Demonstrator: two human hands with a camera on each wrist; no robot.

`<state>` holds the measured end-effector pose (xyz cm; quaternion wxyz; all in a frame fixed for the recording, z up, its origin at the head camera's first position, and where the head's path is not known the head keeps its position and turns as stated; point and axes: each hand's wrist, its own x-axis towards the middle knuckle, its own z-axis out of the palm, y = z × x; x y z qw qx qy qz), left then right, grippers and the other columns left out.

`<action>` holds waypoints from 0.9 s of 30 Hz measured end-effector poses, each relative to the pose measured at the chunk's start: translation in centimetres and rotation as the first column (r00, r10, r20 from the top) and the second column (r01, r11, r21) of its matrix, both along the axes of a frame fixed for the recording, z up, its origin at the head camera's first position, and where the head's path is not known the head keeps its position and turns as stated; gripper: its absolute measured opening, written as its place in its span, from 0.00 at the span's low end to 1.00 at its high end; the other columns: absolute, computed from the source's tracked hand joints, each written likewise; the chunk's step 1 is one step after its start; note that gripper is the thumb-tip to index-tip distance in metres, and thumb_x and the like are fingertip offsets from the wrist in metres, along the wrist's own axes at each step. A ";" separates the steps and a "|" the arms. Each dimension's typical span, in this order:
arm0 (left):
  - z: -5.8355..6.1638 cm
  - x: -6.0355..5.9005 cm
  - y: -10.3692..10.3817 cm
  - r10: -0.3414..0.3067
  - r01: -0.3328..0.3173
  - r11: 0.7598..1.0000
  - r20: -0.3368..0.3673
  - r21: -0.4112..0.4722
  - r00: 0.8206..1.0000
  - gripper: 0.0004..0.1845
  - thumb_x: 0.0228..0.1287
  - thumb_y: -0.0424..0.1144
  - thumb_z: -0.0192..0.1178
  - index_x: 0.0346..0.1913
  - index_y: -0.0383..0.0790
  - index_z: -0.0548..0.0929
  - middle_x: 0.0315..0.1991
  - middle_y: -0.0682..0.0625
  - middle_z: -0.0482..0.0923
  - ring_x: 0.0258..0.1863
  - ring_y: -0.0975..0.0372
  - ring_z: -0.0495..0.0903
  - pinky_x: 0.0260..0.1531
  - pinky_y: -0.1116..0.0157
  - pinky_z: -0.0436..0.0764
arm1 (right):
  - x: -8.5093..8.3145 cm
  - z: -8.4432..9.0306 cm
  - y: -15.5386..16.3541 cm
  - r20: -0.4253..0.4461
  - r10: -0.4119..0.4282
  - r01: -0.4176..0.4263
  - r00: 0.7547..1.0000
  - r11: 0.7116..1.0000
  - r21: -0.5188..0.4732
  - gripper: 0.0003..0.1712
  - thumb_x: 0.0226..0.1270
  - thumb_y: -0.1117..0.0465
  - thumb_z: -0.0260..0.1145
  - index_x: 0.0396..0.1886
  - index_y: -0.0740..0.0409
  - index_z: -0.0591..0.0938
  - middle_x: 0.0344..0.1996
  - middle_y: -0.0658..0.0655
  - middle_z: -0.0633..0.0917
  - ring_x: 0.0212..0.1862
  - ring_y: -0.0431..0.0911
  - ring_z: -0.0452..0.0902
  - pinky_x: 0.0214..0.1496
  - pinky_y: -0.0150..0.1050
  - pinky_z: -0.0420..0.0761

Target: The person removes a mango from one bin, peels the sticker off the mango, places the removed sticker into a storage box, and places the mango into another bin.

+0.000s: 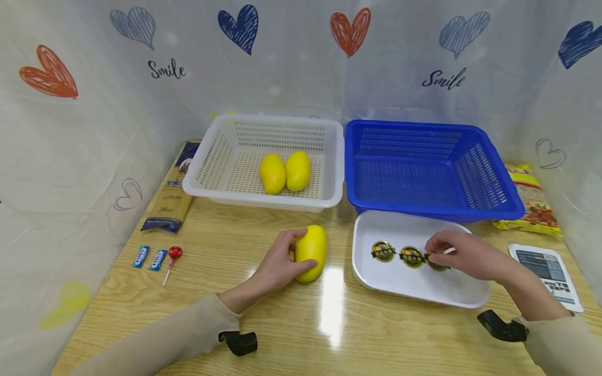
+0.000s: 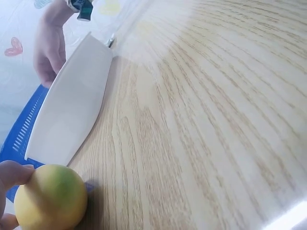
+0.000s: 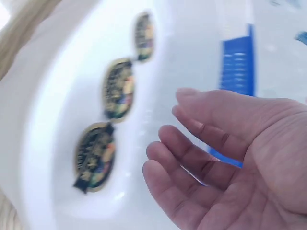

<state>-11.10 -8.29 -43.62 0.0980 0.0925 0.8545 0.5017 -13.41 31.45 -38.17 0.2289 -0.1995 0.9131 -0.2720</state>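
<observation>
Nearest, the left hand curls its fingers and thumb round a yellow mango that lies on the wooden tabletop, just left of the white tray. The left wrist view shows a fingertip pressed on the fruit's rounded side, so the hold looks steady; it seems best to keep the fruit pinned flat with its upper face turned toward the tray, since the smooth skin could roll.

Just beyond, the right hand hovers over the tray's right part, fingers loosely bent and relaxed, above the rightmost of three round stickers lying in a row. From the right wrist view the palm is empty and the fingers stand apart from the stickers; the head view cannot show whether a fingertip touches one. Lifting a sticker cleanly probably calls for a nail under its edge, peeling slowly so it does not fold on itself or drag its neighbour.

Farther back, the white basket holds two more yellow mangoes side by side, touching. Beside it, the blue basket shows nothing inside.
</observation>
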 end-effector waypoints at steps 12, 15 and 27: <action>-0.1 0.1 -0.1 0.012 -0.014 0.999 0.049 0.035 0.999 0.36 0.58 0.41 0.72 0.68 0.39 0.69 0.62 0.44 0.67 0.47 0.55 0.74 0.41 0.62 0.79 | 1.9 1.6 1.4 -0.104 -0.215 0.205 0.971 0.974 -0.098 0.17 0.74 0.57 0.61 0.55 0.64 0.79 0.50 0.60 0.82 0.46 0.26 0.74 0.44 0.28 0.79; -0.2 0.1 -0.1 0.009 -0.010 0.999 0.043 0.032 0.999 0.36 0.58 0.42 0.71 0.68 0.40 0.69 0.62 0.44 0.67 0.47 0.56 0.74 0.41 0.62 0.79 | 2.4 1.7 1.4 -0.110 -0.224 0.210 0.968 0.969 -0.132 0.17 0.74 0.57 0.59 0.55 0.62 0.79 0.51 0.59 0.81 0.47 0.25 0.74 0.44 0.28 0.79; -0.2 0.1 0.0 -0.015 0.014 0.999 0.035 0.047 0.999 0.38 0.60 0.44 0.70 0.70 0.39 0.66 0.59 0.42 0.68 0.45 0.56 0.74 0.40 0.62 0.78 | 3.0 2.2 -0.7 -0.135 -0.214 0.185 0.967 0.962 -0.201 0.14 0.75 0.58 0.58 0.55 0.59 0.79 0.49 0.57 0.83 0.45 0.31 0.78 0.43 0.28 0.79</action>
